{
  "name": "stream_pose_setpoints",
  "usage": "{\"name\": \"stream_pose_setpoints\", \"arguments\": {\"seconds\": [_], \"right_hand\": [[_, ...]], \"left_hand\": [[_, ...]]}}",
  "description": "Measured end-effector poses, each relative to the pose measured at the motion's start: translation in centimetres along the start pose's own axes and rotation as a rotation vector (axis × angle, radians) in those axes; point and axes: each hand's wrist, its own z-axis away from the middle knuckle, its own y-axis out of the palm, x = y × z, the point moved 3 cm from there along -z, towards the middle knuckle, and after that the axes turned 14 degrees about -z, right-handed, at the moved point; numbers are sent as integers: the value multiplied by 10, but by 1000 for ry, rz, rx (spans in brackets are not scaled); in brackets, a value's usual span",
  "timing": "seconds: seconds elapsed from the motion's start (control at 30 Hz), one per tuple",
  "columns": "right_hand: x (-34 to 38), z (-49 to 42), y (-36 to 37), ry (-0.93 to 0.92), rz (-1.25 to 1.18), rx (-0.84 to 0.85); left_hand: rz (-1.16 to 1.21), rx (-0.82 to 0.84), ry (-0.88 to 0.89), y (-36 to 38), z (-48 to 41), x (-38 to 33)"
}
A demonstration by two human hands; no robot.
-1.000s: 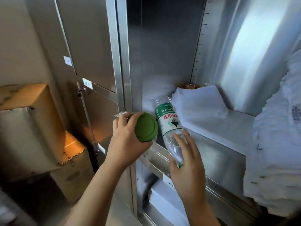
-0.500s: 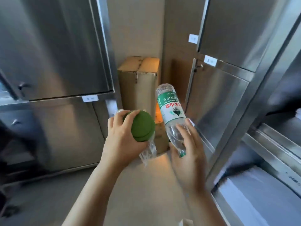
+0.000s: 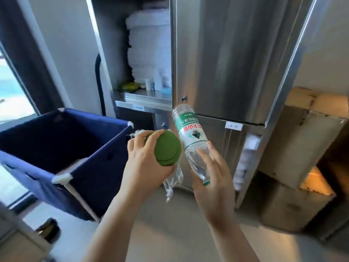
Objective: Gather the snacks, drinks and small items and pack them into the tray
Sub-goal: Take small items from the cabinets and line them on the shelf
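In front of the steel cabinet [image 3: 226, 53], seen from the head camera, both forearms reach forward and up above the floor [image 3: 170, 227].

The right hand [image 3: 213, 178] grips a clear water bottle [image 3: 190, 140] with a green and white label. The bottle is upside down. Its green cap sits low by the palm and its base points up and away. Its long axis stands steep, leaning to the upper left. The fingers [image 3: 203, 157] curl round the neck half, with the back of the hand turned to the camera.

The left hand [image 3: 145, 163] clasps a round green item [image 3: 167, 148], its flat round face turned toward the camera. The fingers wrap over its upper edge, and crinkled clear plastic [image 3: 172, 178] hangs below the hand. The green item sits just beside the bottle's label; whether they touch I cannot tell.

A blue fabric cart [image 3: 56, 148] stands at the left. Folded white towels [image 3: 149, 44] are stacked on an open shelf [image 3: 143, 97] behind it. Cardboard boxes [image 3: 302, 148] stand at the right.
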Motion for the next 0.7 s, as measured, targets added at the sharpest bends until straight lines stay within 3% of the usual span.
{"name": "stream_pose_setpoints", "arguments": {"seconds": [0.43,0.7], "right_hand": [[-128,-77,67,-65,-68,151],[-188,-138,136,-57,-139,243]], "left_hand": [[-97,40,-125,95,-107,23],[-161,-58,-193,133,-177,59]]}}
